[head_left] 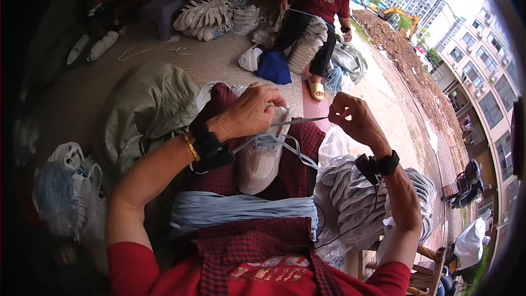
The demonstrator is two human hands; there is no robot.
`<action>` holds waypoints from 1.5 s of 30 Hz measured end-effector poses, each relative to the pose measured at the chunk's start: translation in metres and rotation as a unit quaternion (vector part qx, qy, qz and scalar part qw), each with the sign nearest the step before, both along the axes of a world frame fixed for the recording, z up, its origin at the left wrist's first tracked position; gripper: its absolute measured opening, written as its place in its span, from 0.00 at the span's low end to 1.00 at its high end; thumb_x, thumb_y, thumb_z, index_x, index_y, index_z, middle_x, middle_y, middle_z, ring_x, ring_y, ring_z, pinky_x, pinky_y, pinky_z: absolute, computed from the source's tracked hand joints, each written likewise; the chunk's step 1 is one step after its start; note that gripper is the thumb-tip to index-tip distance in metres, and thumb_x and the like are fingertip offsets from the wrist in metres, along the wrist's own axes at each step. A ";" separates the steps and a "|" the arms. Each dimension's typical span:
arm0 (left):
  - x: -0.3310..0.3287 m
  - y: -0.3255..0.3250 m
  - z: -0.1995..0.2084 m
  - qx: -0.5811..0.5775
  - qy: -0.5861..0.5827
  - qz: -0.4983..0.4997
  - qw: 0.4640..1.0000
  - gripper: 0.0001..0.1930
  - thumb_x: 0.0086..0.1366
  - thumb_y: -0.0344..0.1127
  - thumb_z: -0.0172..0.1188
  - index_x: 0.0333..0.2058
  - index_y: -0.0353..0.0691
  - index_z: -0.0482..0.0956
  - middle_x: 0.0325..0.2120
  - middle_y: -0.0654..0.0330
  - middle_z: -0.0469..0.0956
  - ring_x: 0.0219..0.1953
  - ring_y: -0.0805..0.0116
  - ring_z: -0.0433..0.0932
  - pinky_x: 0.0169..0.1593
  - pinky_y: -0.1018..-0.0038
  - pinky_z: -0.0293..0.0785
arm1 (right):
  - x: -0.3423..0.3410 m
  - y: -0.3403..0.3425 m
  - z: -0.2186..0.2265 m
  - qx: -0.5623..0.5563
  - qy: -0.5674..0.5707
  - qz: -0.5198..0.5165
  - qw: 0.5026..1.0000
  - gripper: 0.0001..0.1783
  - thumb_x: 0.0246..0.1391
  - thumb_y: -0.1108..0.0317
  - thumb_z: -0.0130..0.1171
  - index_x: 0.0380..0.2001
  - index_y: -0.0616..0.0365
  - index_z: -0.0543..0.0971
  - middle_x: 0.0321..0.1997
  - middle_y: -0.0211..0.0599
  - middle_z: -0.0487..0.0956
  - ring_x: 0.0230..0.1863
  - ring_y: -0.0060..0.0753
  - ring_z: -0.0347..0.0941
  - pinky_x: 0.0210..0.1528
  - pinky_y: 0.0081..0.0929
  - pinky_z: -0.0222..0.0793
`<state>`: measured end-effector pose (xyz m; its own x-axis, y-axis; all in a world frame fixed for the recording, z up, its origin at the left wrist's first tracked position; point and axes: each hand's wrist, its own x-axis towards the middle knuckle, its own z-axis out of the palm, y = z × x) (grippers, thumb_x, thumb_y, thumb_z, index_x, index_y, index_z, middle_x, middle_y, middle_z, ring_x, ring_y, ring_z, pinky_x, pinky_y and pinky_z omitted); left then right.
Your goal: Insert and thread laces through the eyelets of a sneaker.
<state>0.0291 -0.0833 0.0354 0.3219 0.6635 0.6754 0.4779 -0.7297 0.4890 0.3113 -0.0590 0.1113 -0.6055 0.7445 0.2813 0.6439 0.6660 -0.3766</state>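
Note:
A pale sneaker (259,165) lies on my lap over a dark red checked apron (304,141), its toe toward me. A flat light-blue shoelace (300,121) runs taut from the upper part of the sneaker to my right hand (357,121), which pinches its end out to the right. My left hand (253,111) is curled over the sneaker's upper end; what its fingertips grip is hidden. More lace hangs loose across the eyelets. Closer to me, a thick bundle of light-blue laces (241,208) lies across my lap.
Stacked grey shoe uppers (356,197) are to my right beside a wooden chair (433,268). A green sack (148,104) and bagged shoes (71,186) are at my left. Ahead, a seated person (323,0) pulls a lace over a shoe stack (307,49); more uppers (205,19) are piled behind.

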 end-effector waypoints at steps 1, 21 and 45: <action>0.001 0.004 -0.003 -0.002 0.003 0.002 1.000 0.09 0.61 0.25 0.56 0.38 0.33 0.83 0.36 0.52 0.82 0.35 0.61 0.81 0.43 0.67 0.77 | -0.005 0.001 -0.003 -0.038 0.014 0.012 0.999 0.07 0.49 0.75 0.65 0.29 0.57 0.76 0.29 0.32 0.79 0.32 0.32 0.75 0.35 0.30 0.72; -0.024 -0.036 -0.001 -0.177 0.068 0.084 0.978 0.08 0.56 0.32 0.67 0.33 0.35 0.87 0.25 0.56 0.83 0.26 0.68 0.80 0.33 0.73 0.76 | -0.085 0.028 -0.081 -0.032 0.116 0.136 0.983 0.15 0.54 0.75 0.57 0.45 0.66 0.76 0.40 0.48 0.82 0.42 0.46 0.81 0.42 0.39 0.75; 0.001 -0.041 -0.033 -0.054 -0.027 0.127 0.990 0.13 0.52 0.24 0.71 0.38 0.36 0.83 0.26 0.58 0.82 0.28 0.65 0.79 0.35 0.70 0.74 | -0.095 -0.007 -0.080 0.094 0.060 0.144 0.983 0.17 0.45 0.69 0.67 0.38 0.55 0.72 0.32 0.36 0.79 0.43 0.47 0.73 0.43 0.41 0.69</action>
